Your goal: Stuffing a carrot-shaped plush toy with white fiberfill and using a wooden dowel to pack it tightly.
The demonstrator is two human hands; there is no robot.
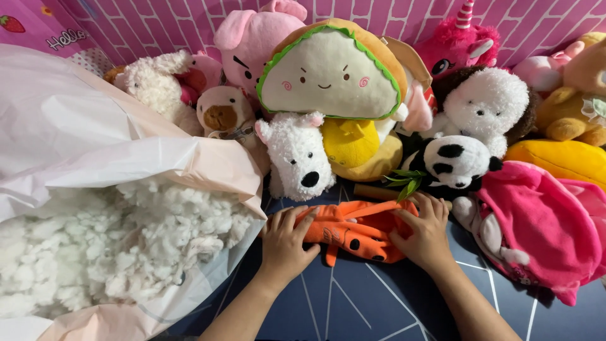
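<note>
1. Two hands work one flat orange toy skin [356, 232] with black spots, which lies on the dark blue mat [353, 303] directly between them.
2. Left hand [285, 243] presses down on the left end of the skin, fingers spread and slightly curled over the fabric; it pins rather than pinches.
3. Right hand [428, 230] grips the right end, fingers bent over the edge, thumb hidden, so whether it pinches an opening I cannot tell.
4. Judging from this, the skin looks limp and unfilled; handling it well means keeping one hand as an anchor while the other finds and spreads the seam, without twisting the cloth.
5. Just left of the left hand gapes a big pale plastic bag [189, 164] full of white stuffing [107, 246], close enough to reach without letting go of the skin.
6. Just beyond the right hand's fingertips sit a panda toy [456, 163] with green leaves and a brown tube [372, 190].
7. Farther ahead stand a white dog toy [298, 156], a sandwich-shaped cushion [331, 72], and a pink toy [536, 227] to the right.
</note>
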